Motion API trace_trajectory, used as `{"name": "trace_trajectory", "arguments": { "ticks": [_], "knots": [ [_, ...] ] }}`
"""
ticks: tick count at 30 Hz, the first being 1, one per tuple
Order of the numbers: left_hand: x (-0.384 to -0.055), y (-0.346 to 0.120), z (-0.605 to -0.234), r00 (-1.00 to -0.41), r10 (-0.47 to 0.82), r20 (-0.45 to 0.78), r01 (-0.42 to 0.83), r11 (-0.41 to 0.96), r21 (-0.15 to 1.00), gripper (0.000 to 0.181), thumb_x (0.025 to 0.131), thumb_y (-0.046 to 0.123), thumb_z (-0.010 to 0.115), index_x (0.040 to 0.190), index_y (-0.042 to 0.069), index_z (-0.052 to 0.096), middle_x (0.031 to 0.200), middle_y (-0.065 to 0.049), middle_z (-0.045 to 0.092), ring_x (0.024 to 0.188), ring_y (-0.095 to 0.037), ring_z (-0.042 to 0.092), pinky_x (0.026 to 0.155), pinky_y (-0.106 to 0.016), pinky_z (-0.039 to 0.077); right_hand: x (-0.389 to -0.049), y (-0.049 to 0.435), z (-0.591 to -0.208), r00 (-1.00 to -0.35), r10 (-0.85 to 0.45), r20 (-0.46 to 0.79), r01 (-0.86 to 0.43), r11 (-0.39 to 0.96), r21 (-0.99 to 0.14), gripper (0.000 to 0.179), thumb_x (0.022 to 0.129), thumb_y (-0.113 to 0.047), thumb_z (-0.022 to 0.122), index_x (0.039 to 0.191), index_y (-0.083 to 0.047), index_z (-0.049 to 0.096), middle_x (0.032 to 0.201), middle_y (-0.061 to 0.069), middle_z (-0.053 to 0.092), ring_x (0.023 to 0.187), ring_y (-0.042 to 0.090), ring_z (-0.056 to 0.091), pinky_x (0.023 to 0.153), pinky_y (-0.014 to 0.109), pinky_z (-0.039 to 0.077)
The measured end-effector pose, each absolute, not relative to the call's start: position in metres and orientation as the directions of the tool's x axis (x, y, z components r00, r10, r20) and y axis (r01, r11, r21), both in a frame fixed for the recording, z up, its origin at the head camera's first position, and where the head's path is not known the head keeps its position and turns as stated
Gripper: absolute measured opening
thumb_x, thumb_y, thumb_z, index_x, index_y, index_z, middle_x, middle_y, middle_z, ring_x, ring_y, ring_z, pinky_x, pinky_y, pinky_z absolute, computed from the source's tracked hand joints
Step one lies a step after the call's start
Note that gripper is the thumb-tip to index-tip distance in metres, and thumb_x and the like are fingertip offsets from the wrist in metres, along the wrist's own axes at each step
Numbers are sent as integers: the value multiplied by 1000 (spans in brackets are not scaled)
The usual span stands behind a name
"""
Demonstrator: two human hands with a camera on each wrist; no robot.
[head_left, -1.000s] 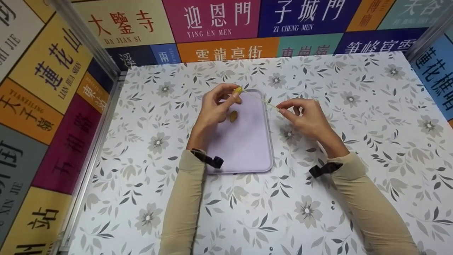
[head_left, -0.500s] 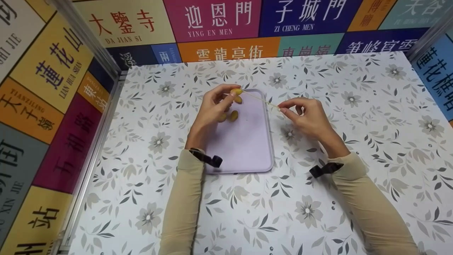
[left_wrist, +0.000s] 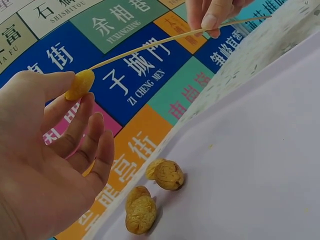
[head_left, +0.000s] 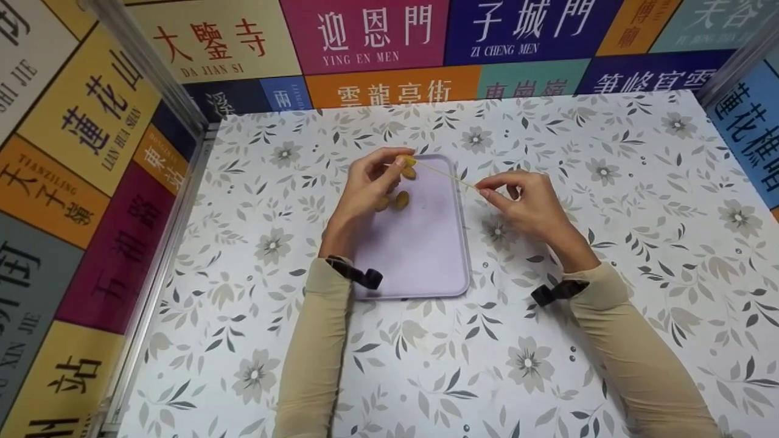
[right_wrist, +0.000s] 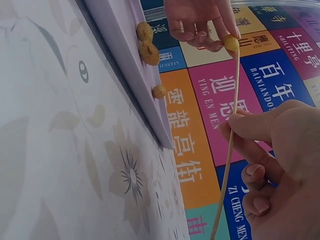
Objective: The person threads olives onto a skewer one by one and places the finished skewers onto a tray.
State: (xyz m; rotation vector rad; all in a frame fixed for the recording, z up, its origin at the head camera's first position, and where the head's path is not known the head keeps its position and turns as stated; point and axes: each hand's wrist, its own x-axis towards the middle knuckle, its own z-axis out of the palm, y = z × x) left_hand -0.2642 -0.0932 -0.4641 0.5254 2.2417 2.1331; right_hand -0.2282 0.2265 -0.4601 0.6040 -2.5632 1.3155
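Note:
My left hand (head_left: 368,179) is above the far left of a lilac tray (head_left: 426,255), pinching a small yellow potato (left_wrist: 80,85) between thumb and index finger. The other fingers of that hand are spread and loosely bent. To its right, my right hand (head_left: 523,198) pinches a thin wooden skewer (right_wrist: 235,95) partway along with thumb and fingertips. One end of the skewer meets the potato; the rest runs out past my right fingers. Below the left hand, several wrinkled yellow-brown potatoes (left_wrist: 169,175) lie on the tray, partly hidden by the hand in the head view.
The tray lies on a table (head_left: 529,316) with a white floral cover. Colourful panels (head_left: 377,36) with lettering stand along the back and sides. A black camera mount (head_left: 365,278) is strapped to each wrist, over beige sleeves (head_left: 310,353).
My left hand has shifted slightly toward me with the potato, and another potato on the tray shows beside it. The skewer still spans both hands; my right hand has barely moved.

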Motion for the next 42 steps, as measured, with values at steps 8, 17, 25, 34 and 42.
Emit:
{"name": "trace_trajectory", "arguments": {
  "ticks": [8, 17, 25, 34, 42],
  "knots": [
    [-264, -93, -465, -953, 219, 210, 223, 39, 974, 27, 110, 29, 66, 131, 16, 77, 102, -5, 75, 79, -21, 57, 66, -29, 45, -228, 226, -460, -895, -270, 354, -445, 527, -724, 11, 99, -19, 82, 108, -16, 87, 102, 1, 84, 70, 14, 50, 67, 23, 39],
    [-263, -92, -465, -955, 237, 178, 177, -29, 984, 24, 110, 28, 66, 127, 15, 78, 89, -7, 66, 68, -20, 48, 47, -25, 32, -227, 227, -458, -910, -251, 331, -416, 531, -738, 11, 100, -20, 81, 108, -16, 87, 104, 0, 84, 69, 13, 50, 65, 21, 38],
    [-264, -92, -466, -957, 232, 176, 179, -7, 984, 23, 110, 27, 67, 127, 16, 78, 94, -3, 71, 76, -25, 52, 50, -26, 36, -227, 229, -458, -914, -264, 310, -404, 500, -766, 11, 100, -20, 81, 109, -20, 88, 105, 2, 84, 67, 12, 50, 64, 20, 38],
    [-265, -93, -468, -953, 235, 194, 200, 3, 980, 26, 110, 29, 67, 126, 11, 78, 99, -6, 76, 75, -22, 54, 56, -26, 40, -227, 227, -459, -924, -235, 303, -383, 541, -748, 11, 100, -21, 82, 108, -20, 88, 105, -1, 84, 68, 14, 52, 62, 20, 38],
    [-265, -91, -468, -946, 245, 213, 228, 33, 973, 25, 108, 27, 71, 124, 10, 79, 101, -5, 79, 79, -26, 59, 57, -27, 43, -227, 225, -461, -915, -249, 318, -404, 537, -740, 11, 99, -17, 82, 108, -16, 88, 107, 0, 85, 79, 6, 62, 65, 19, 40]
  ]
}}
